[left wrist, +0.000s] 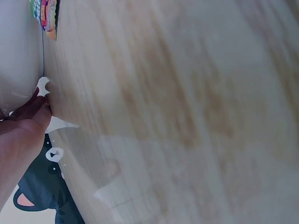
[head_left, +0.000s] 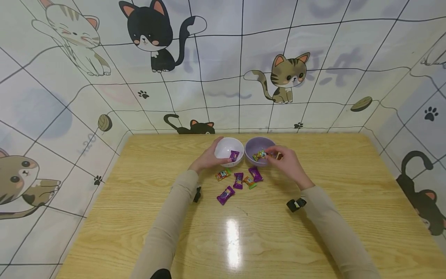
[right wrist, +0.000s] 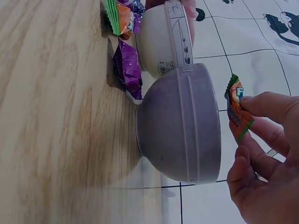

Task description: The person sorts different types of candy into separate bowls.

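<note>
My left hand (head_left: pixel 208 157) grips the side of a white bowl (head_left: pixel 223 145), thumb at the near side and fingers round the far rim. A purple-wrapped candy (head_left: pixel 234 155) lies in that bowl. Touching it on the right stands a purple bowl (head_left: pixel 251 146). Just over its rim my right hand (right wrist: pixel 266 154) pinches an orange candy with green ends (right wrist: pixel 238 109) between thumb and fingertips. Green-and-orange wrappers (head_left: pixel 258 155) show at the purple bowl in the head view; how many lie inside cannot be told.
In front of the bowls lie several wrapped candies: purple ones (head_left: pixel 225 195) and orange-green ones (head_left: pixel 222 174). The wooden table (head_left: pixel 139 217) meets a cat-printed wall covering (head_left: pixel 223 93) just behind the bowls. Light glares off the table's near middle.
</note>
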Demonstrator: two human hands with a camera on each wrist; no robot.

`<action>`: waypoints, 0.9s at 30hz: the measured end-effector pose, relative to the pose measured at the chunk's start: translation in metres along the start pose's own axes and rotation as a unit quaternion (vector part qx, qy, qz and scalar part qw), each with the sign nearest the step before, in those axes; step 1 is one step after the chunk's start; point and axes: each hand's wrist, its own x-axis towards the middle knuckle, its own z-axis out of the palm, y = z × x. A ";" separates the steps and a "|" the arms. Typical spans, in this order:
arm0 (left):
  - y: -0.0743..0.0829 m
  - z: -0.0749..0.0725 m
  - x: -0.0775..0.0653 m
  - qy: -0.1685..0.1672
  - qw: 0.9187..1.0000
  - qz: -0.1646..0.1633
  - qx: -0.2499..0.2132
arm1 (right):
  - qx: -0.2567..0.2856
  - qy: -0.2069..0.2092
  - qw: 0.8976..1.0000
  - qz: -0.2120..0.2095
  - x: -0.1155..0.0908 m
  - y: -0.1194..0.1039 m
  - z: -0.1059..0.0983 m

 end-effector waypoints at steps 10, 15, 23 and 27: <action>0.000 0.000 -0.001 -0.001 1.000 -0.001 0.007 | -0.001 -0.001 1.000 0.012 0.008 0.002 0.003; 0.001 0.000 -0.001 0.003 1.000 -0.001 0.004 | 0.015 -0.009 0.999 0.028 0.012 0.001 0.002; 0.001 0.000 -0.002 0.000 1.000 -0.001 0.008 | 0.029 -0.013 0.999 0.037 0.012 0.002 0.002; 0.001 0.000 -0.001 0.000 1.000 -0.001 0.008 | 0.037 -0.017 0.998 0.046 0.009 0.002 0.001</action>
